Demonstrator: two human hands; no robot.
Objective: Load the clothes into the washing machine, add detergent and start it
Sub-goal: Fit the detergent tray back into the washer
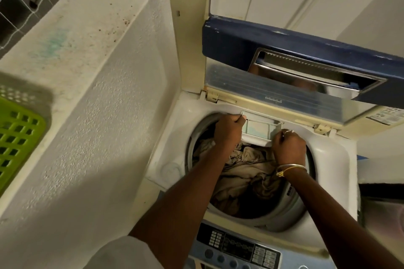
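- The left hand (228, 129) curls its fingers around the left edge of the detergent drawer (260, 128).
- The right hand (289, 146) grips the drawer's right front corner; it wears a ring, with bangles (291, 168) at the wrist.
- The drawer sits between both hands, pulled out at the far rim of the washing machine (332, 159).
- Beige clothes (244, 170) lie in the drum just below the hands.
- The lid (306, 50) stands raised beyond the hands.
- The control panel (238, 244) lies under the forearms.
- A green basket (19, 135) sits well to the left of the left hand.
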